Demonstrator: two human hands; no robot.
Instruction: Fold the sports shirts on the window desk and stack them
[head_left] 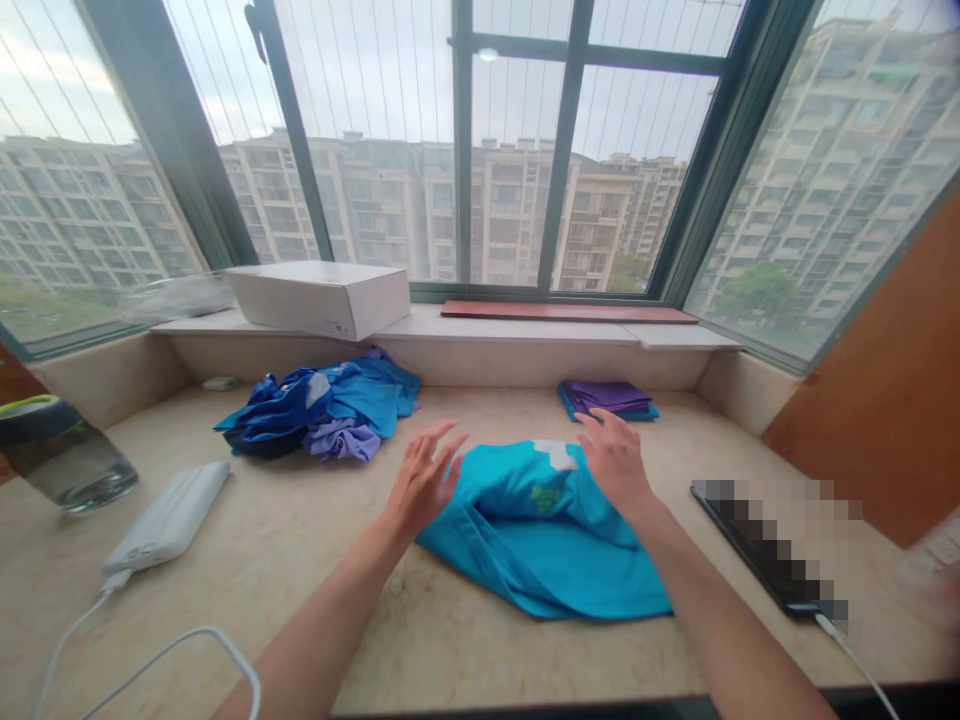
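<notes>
A turquoise cloth garment (562,560) with a white and green print lies partly bunched on the counter in front of me, its near edge spread flat. At its left side is my left hand (429,472), fingers apart and holding nothing. My right hand (615,460) hovers over the garment's upper right part, fingers spread and curved, with no cloth gripped that I can see. Further back on the left lies a crumpled pile of blue and lilac clothes (330,400). Behind my right hand rests a folded purple and blue stack (606,398).
A dark phone (757,545) with a white cable lies at the right. On the left are a white power bank (169,520) with its cable and a clear bottle (67,455). A white box (319,298) stands on the ledge (487,325) below the window.
</notes>
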